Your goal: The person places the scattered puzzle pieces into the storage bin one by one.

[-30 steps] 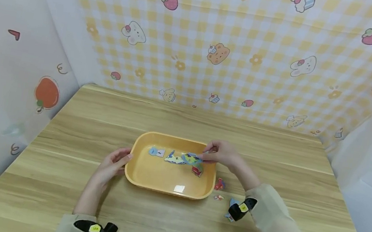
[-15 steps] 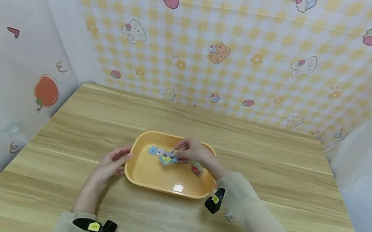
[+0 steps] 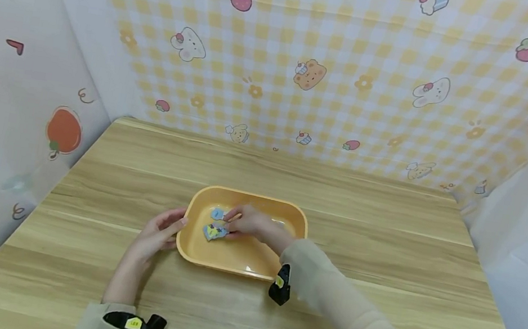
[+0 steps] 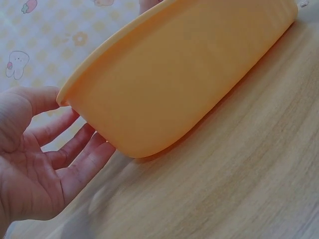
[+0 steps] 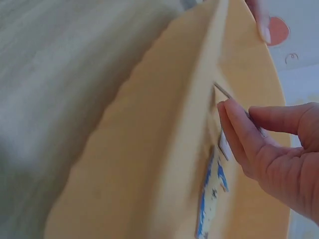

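Note:
My left hand (image 3: 158, 234) grips the left end of a yellow-orange plastic tray (image 3: 239, 260); in the left wrist view its thumb is at the rim and its fingers lie against the outer wall. Inside the tray, my right hand (image 3: 250, 223) pinches a flat, blue-edged puzzle piece (image 3: 215, 231) with a yellow printed middle. The right wrist view shows this piece edge-on between thumb and fingers. A small light-blue piece (image 3: 217, 214) lies just behind it. Another cream piece with blue edges (image 5: 210, 204) lies on the tray floor, mostly hidden by the hand in the head view.
The tray stands on a wood-grain table (image 3: 193, 159). A yellow-checked cloth (image 3: 273, 103) hangs behind it, with white cloth at both sides. The right sleeve (image 3: 341, 301) crosses the tray's right front corner and covers part of the table there.
My right hand has carried the puzzle piece leftward and toward the front inside the tray. Its sleeve now hides the loose pieces seen on the table earlier. The left hand has stayed put.

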The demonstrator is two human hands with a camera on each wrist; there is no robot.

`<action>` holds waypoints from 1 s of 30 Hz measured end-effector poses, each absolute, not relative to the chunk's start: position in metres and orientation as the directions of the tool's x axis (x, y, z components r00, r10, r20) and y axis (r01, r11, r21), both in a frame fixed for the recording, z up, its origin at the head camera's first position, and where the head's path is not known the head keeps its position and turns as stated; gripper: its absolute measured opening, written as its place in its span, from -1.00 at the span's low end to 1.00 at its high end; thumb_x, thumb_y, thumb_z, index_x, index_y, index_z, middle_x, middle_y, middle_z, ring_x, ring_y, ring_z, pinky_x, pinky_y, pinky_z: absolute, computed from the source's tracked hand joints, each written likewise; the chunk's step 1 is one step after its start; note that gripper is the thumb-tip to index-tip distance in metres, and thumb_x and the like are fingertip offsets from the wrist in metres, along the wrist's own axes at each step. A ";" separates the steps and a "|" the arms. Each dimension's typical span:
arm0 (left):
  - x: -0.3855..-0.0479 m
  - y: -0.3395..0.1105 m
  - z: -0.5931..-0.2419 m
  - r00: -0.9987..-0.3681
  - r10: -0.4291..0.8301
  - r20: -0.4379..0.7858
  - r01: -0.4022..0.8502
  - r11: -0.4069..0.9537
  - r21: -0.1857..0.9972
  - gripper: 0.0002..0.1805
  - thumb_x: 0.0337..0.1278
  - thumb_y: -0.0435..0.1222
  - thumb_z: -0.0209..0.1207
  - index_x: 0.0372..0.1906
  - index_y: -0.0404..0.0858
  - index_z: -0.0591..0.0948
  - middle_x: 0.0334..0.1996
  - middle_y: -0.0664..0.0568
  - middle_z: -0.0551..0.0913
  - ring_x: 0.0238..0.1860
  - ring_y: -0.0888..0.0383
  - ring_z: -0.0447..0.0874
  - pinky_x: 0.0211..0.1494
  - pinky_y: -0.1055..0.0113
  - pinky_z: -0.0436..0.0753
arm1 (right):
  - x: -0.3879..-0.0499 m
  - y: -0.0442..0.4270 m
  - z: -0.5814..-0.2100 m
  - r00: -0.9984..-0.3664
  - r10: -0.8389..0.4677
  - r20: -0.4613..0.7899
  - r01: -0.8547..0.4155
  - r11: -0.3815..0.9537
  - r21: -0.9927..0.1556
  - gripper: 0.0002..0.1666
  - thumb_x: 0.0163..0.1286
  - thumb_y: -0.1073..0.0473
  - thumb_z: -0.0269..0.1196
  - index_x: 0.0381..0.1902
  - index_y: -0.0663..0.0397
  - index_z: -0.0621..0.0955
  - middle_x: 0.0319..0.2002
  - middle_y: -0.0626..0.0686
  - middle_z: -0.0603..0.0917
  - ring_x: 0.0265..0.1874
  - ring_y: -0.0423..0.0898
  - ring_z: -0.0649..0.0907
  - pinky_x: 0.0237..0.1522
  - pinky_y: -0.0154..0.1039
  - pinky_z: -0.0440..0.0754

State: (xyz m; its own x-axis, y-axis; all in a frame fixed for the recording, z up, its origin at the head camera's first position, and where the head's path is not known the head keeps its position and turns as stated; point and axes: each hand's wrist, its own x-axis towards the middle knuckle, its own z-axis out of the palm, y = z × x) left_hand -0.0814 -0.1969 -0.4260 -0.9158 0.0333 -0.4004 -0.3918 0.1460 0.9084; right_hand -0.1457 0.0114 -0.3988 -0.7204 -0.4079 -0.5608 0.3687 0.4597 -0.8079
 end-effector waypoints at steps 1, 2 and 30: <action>-0.081 -0.196 -0.426 -0.915 0.032 -0.401 -0.393 0.144 0.908 -0.43 0.25 -0.11 0.03 0.29 -0.26 0.26 0.23 -0.17 0.31 -0.21 0.36 0.49 -0.17 0.42 0.57 | -0.144 0.010 -0.400 -0.719 -0.400 -0.568 0.375 0.465 -0.802 -0.72 0.20 0.50 0.11 -0.08 0.41 0.49 -0.42 0.06 0.45 -0.50 -0.15 0.58 -0.25 -0.30 0.66; -0.081 -0.196 -0.426 -0.915 0.030 -0.402 -0.394 0.144 0.908 -0.43 0.24 -0.11 0.04 0.29 -0.26 0.26 0.22 -0.16 0.32 -0.21 0.36 0.49 -0.17 0.41 0.57 | -0.142 0.008 -0.400 -0.717 -0.390 -0.578 0.382 0.473 -0.794 -0.71 0.20 0.50 0.11 -0.08 0.40 0.49 -0.41 0.06 0.44 -0.49 -0.14 0.58 -0.23 -0.29 0.66; -0.081 -0.196 -0.427 -0.915 0.027 -0.402 -0.394 0.144 0.908 -0.39 0.25 -0.08 0.03 0.31 -0.26 0.23 0.27 -0.16 0.29 -0.20 0.46 0.44 -0.21 0.44 0.56 | -0.146 0.114 -0.364 -0.815 -0.405 -0.415 0.184 0.497 -0.848 -0.58 0.39 0.18 0.01 0.10 0.35 0.38 -0.05 0.35 0.57 -0.08 0.20 0.59 -0.11 -0.11 0.61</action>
